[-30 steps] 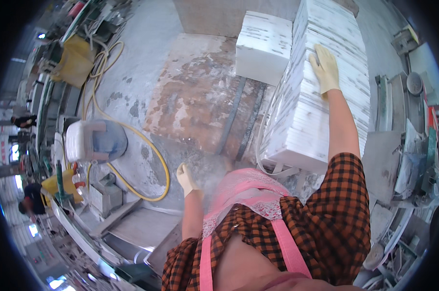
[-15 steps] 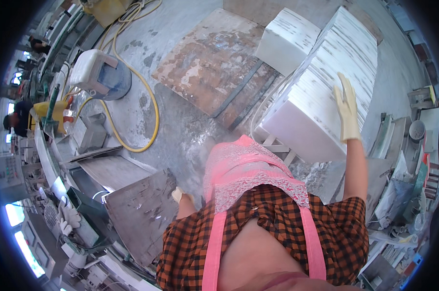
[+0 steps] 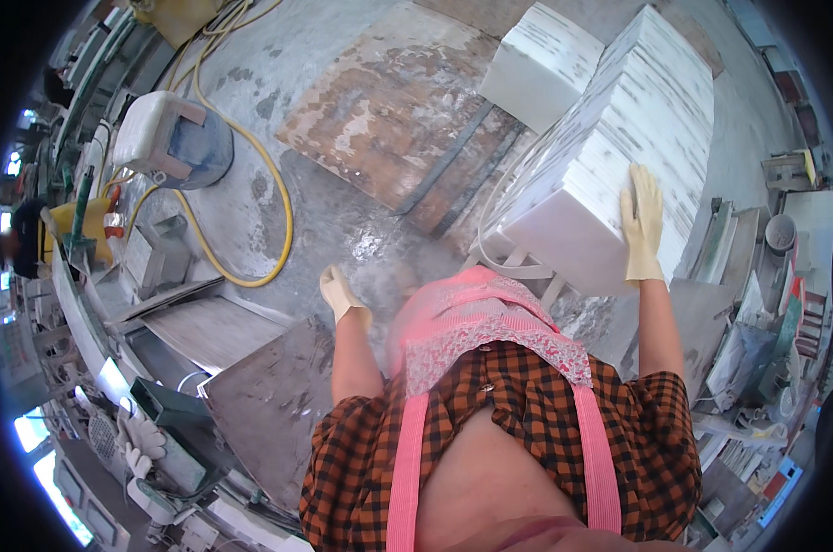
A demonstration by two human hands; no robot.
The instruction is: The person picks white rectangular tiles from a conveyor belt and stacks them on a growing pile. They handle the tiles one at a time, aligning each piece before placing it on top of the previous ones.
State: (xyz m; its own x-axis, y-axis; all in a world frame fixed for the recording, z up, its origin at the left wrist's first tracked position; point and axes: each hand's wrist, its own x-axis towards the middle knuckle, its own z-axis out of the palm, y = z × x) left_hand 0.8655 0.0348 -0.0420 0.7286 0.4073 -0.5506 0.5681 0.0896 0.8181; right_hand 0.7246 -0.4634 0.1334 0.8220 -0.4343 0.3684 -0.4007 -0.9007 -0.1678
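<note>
My right hand point(image 3: 643, 219), in a cream rubber glove, rests with stretched fingers on the top edges of a long row of white stone slabs point(image 3: 564, 241). The slabs stand close together on edge, grey streaks along their tops. My left hand point(image 3: 343, 293), gloved alike, hangs low over the floor at my left, apart from other things. Its fingers look extended and held close, with nothing visible in them. Beside the long row sits a shorter block of white slabs point(image 3: 536, 69). Metal frame bars point(image 3: 518, 267) show under the front slab.
A worn brown board point(image 3: 380, 110) lies ahead on the wet floor. Further left are a blue and white plastic container point(image 3: 191, 147) and a looping yellow hose point(image 3: 286, 216). A dark panel point(image 3: 274, 396) leans by my left elbow. Clutter lines the right side.
My right hand has slid back toward me along the slab tops. My left hand has swung forward from beside my body. The view has shifted slightly.
</note>
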